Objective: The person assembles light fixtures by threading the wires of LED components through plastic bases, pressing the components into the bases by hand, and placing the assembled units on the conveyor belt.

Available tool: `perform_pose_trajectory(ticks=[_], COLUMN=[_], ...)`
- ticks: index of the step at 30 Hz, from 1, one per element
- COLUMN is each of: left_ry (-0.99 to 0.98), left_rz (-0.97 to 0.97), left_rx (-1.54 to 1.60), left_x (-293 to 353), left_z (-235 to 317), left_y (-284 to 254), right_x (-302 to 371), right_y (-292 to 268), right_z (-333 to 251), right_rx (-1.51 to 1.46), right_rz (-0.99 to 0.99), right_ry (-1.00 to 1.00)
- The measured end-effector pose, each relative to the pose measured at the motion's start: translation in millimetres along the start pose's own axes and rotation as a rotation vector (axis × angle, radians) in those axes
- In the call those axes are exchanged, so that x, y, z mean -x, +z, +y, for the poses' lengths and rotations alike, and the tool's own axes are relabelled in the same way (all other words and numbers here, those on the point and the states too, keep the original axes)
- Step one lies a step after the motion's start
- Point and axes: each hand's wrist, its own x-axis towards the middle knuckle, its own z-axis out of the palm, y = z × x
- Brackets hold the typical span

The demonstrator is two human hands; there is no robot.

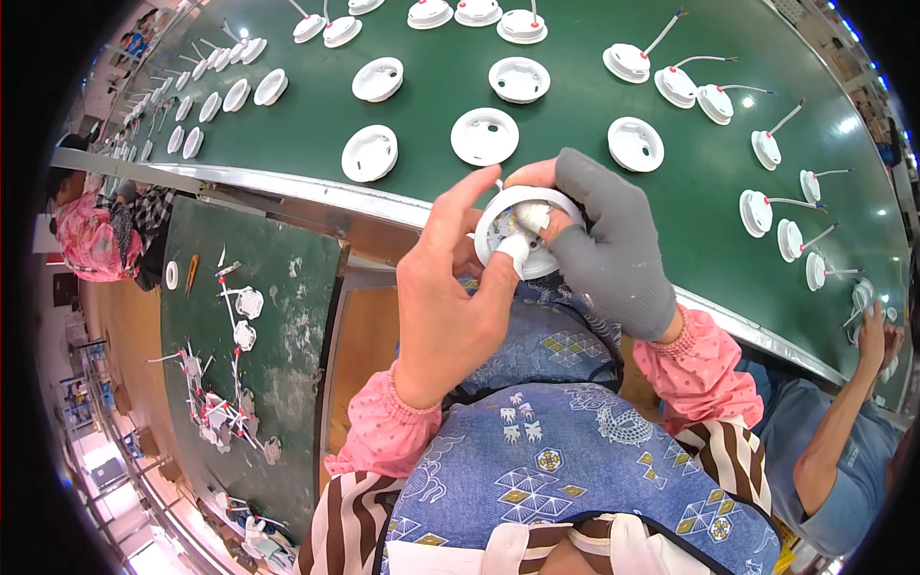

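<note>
In front of my chest, both hands hold a round white lamp housing (505, 213), tilted so that its hollow side shows. My left hand (446, 302) is bare, apart from a white wrapping on the thumb tip. Its fingers grip the left rim while the thumb presses inside. A grey fingerless-tipped glove covers my right hand (618, 254), which clasps the right rim. The right thumb, also wrapped in white, reaches into the hollow. Small parts inside are mostly hidden by the thumbs. Just beyond the hands, a similar white housing (484, 137) lies on the green surface.
A long green work surface (431, 105) carries rows of white housings, several with cables (661, 34). At left, a lower green table (287, 335) holds white wired parts (216, 407) and an orange-handled tool (192, 273). Co-workers sit at far left and at right, the latter's hand (870, 335) touching housings.
</note>
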Motion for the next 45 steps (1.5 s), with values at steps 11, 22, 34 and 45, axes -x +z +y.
perform_pose_trajectory(ticks=[11,22,34,45], left_ry=[0.112,0.045,-0.036,-0.021], left_rz=[0.134,0.22,0.182,0.317], left_rx=[-0.029,0.094,0.221,0.162], left_x=[-3,-6,-16,-13], left_z=[-15,-14,-12,-15], left_y=[4,12,8,25], right_x=[20,18,2,3], right_y=[15,16,21,34], right_z=[10,8,19,13], right_rx=[-0.125,-0.047,-0.144,-0.173], right_rz=[0.093,0.119,0.143,0.227], right_ry=[0.002,-0.034,-0.12,0.0])
